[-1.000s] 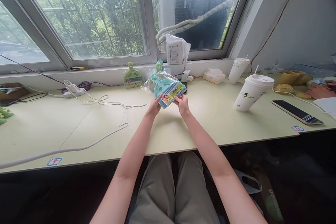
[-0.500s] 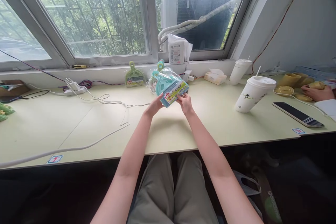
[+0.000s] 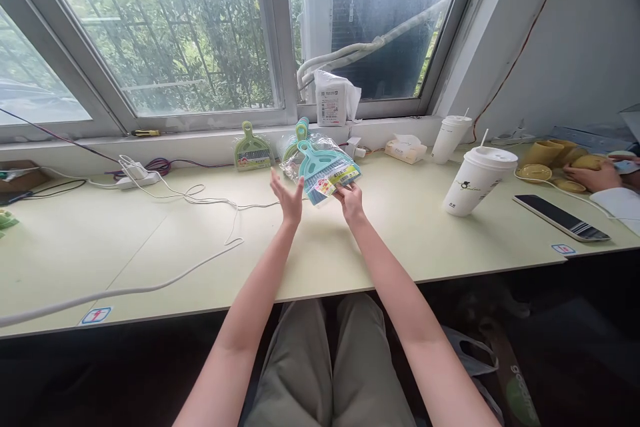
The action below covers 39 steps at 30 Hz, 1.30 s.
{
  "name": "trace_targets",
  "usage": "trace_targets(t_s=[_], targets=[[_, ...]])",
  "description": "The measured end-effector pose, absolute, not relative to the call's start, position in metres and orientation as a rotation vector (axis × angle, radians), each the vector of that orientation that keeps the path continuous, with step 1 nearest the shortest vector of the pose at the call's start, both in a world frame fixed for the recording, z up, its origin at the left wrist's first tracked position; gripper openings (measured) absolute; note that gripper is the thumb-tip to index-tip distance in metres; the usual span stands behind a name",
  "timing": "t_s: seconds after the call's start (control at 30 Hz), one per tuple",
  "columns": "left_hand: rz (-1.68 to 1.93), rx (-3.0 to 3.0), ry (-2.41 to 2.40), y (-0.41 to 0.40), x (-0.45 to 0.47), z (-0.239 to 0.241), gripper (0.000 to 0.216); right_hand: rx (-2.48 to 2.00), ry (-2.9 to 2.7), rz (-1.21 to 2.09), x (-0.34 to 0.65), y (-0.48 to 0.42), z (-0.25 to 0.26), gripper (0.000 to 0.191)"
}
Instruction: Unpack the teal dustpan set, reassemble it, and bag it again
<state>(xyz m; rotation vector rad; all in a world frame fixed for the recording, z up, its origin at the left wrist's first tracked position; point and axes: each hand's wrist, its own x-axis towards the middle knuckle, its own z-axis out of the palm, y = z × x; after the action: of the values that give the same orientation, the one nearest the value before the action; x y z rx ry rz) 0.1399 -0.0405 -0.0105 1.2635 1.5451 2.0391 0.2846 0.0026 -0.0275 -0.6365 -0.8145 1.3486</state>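
My right hand (image 3: 349,202) holds a teal mini dustpan-and-brush set (image 3: 325,169) in a clear plastic bag by its lower edge, tilted up above the pale green desk (image 3: 350,240). My left hand (image 3: 287,196) is open with fingers spread, just left of the packet and not touching it. A second, green dustpan set (image 3: 253,149) leans against the window sill behind. Another packet (image 3: 295,140) stands partly hidden behind the held one.
Two lidded paper cups with straws (image 3: 477,177) (image 3: 447,138) stand at the right, near a phone (image 3: 560,217) and a tissue pack (image 3: 405,145). White cables (image 3: 200,199) and a power strip (image 3: 134,177) lie at the left. Another person's hand (image 3: 593,177) rests by yellow items far right.
My left hand has let go of the packet and opened beside it. My right hand has lifted and tilted the packet slightly up and away.
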Motion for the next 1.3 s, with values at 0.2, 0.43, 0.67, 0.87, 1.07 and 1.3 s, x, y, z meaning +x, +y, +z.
trace_targets(t_s=[0.2, 0.43, 0.67, 0.87, 1.07, 1.3], targets=[[1.646, 1.982, 1.817, -0.048, 0.145, -0.009, 0.034, -0.675, -0.896, 1.378, 0.277, 0.003, -0.035, 0.031], [1.352, 2.214, 1.824, -0.045, 0.153, -0.021, 0.023, -0.694, -0.916, 1.404, 0.272, 0.003, -0.042, 0.032], [1.263, 2.370, 1.803, -0.045, 0.157, -0.018, 0.026, -0.699, -0.925, 1.412, 0.272, 0.004, -0.047, 0.031], [0.936, 2.641, 2.034, -0.043, 0.155, -0.024, 0.028, -0.733, -1.001, 1.432, 0.267, 0.002, -0.049, 0.033], [1.056, 2.715, 2.012, -0.047, 0.157, -0.025, 0.037, -0.730, -1.079, 1.485, 0.264, 0.003, -0.053, 0.038], [1.198, 2.551, 1.945, -0.046, 0.156, -0.026, 0.050, -0.734, -1.136, 1.496, 0.263, 0.006, -0.056, 0.039]])
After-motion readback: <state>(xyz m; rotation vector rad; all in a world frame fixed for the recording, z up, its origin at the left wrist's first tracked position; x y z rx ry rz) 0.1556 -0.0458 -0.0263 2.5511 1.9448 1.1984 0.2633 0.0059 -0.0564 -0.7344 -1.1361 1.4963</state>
